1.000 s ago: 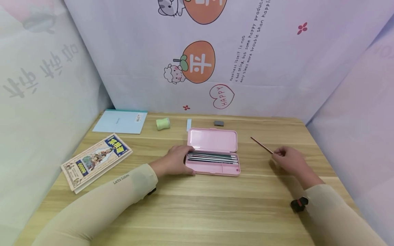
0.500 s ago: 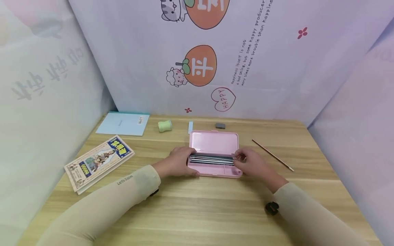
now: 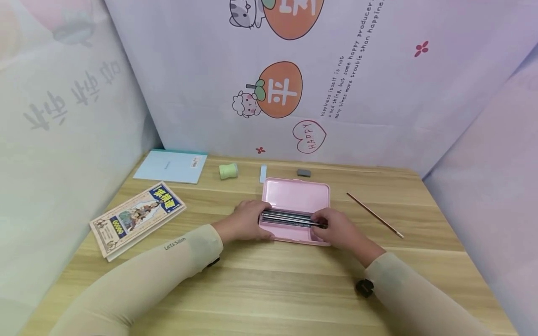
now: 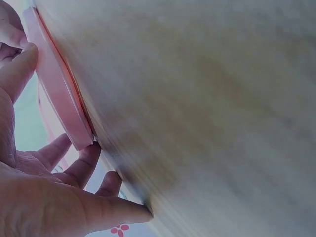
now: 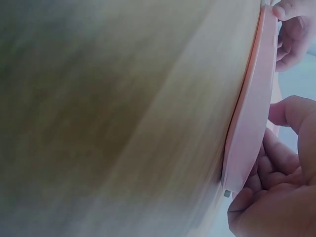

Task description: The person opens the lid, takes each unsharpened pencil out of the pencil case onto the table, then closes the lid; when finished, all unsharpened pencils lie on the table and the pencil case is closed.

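Observation:
An open pink pencil case (image 3: 296, 193) lies on the table with its lid tipped back. Several dark and white pencils (image 3: 290, 218) lie in its long compartment. My left hand (image 3: 249, 220) grips the case's left end, thumb at the front and fingers at the back; the left wrist view shows fingertips at the case's corner. At the right end, my right hand (image 3: 338, 229) reaches into the case and pinches pencils by their ends; its fingers hide part of them. In the right wrist view, the case wall (image 5: 252, 108) hides what those fingertips hold.
A lone brown pencil (image 3: 374, 214) lies to the right. Behind the case are a grey eraser (image 3: 304, 172), a pale blue strip (image 3: 263, 173) and a green cylinder-like item (image 3: 228, 171). A light blue notebook (image 3: 170, 166) and an illustrated book (image 3: 138, 219) lie left.
My right hand has let go of the brown pencil on the right and moved left to the pencils in the case. The left hand keeps its grip on the case.

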The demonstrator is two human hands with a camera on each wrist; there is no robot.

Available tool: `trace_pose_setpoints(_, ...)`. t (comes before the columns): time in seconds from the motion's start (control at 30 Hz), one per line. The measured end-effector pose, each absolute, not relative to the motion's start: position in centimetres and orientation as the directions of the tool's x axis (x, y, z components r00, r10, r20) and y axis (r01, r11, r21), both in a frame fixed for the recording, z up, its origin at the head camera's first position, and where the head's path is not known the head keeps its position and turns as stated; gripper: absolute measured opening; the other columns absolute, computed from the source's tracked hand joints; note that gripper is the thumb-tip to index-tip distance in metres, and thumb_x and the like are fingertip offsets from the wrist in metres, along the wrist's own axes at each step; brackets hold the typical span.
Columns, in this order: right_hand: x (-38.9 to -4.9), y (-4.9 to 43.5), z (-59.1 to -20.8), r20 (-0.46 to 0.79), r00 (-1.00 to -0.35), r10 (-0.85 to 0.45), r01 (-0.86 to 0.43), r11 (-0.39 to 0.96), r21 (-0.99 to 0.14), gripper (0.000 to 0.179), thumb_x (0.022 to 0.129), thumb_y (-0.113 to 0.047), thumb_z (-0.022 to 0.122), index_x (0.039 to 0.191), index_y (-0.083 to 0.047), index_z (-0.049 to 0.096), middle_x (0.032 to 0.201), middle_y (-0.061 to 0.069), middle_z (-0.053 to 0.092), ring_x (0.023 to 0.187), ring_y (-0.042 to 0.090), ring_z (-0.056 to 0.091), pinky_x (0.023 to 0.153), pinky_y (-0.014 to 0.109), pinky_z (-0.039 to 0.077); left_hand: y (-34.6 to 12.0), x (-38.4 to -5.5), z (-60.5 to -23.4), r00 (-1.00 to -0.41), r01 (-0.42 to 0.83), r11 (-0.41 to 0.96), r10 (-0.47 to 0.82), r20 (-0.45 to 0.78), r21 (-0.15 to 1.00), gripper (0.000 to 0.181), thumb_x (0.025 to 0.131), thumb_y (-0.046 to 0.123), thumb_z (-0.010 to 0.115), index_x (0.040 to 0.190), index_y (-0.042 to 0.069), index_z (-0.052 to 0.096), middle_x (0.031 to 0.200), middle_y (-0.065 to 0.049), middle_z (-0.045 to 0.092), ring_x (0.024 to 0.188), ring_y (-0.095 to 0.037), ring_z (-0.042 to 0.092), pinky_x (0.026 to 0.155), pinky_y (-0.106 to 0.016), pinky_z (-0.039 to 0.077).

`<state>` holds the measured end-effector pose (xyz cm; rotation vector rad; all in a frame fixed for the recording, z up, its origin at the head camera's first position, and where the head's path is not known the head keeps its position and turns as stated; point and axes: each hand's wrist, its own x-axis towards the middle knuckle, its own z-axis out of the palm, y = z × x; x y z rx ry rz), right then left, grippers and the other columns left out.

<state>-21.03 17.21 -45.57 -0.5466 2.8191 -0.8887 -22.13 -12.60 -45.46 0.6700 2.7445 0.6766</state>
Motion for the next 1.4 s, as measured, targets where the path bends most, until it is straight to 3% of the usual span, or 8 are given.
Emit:
trace_pose_setpoints(0.57, -21.4, 16.3, -44.9, -0.102, -0.926, -0.363, -0.252, 0.799, -0.546, 0.004, 0.091, -0.011, 0.072, 0.095, -0.01, 0.071, 0.086, 0.001, 0.063, 0.079, 0.016, 0.057, 0.07, 0.031, 0.05, -12.5, -22.2, -45.0, -0.873, 0.356, 0.798, 0.469, -0.132, 0.486, 0.09, 0.079, 0.056, 0.086, 0.151, 0.014, 0.05, 0.152, -0.006, 0.052, 0.141, -0.033, 0.04, 0.119, -0.049, 0.029)
trace_pose_setpoints(0.9, -21.0, 17.0, -43.9, -0.04, -0.946, -0.321, -0.217, 0.722, -0.658, 0.01, 0.091, -0.008, 0.068, 0.101, -0.006, 0.068, 0.088, 0.004, 0.064, 0.076, 0.016, 0.056, 0.066, 0.029, 0.049, -12.5, -22.1, -44.9, -0.869, 0.365, 0.797, 0.477, -0.131, 0.482, 0.09, 0.08, 0.056, 0.086, 0.15, 0.012, 0.05, 0.152, -0.007, 0.052, 0.141, -0.032, 0.041, 0.118, -0.049, 0.03)
trace_pose_setpoints(1.03, -21.2, 18.4, -43.6, -0.015, -0.958, -0.286, -0.191, 0.678, -0.71, 0.011, 0.092, -0.006, 0.067, 0.102, -0.002, 0.067, 0.089, 0.006, 0.063, 0.078, 0.018, 0.055, 0.065, 0.027, 0.047, -12.5, -22.1, -45.0, -0.869, 0.365, 0.798, 0.476, -0.131, 0.48, 0.09, 0.08, 0.056, 0.086, 0.15, 0.012, 0.051, 0.152, -0.006, 0.052, 0.14, -0.032, 0.042, 0.118, -0.049, 0.03)
trace_pose_setpoints(1.4, -20.9, 26.9, -42.1, 0.0, -0.997, -0.079, -0.059, 0.755, -0.653, 0.029, 0.102, -0.024, 0.062, 0.118, 0.0, 0.067, 0.111, 0.016, 0.068, 0.093, 0.023, 0.058, 0.076, 0.032, 0.05, -12.8, -22.3, -45.7, -0.881, 0.308, 0.755, 0.456, -0.127, 0.579, 0.089, 0.078, 0.048, 0.09, 0.15, 0.014, 0.052, 0.152, -0.007, 0.051, 0.142, -0.031, 0.04, 0.12, -0.052, 0.025)
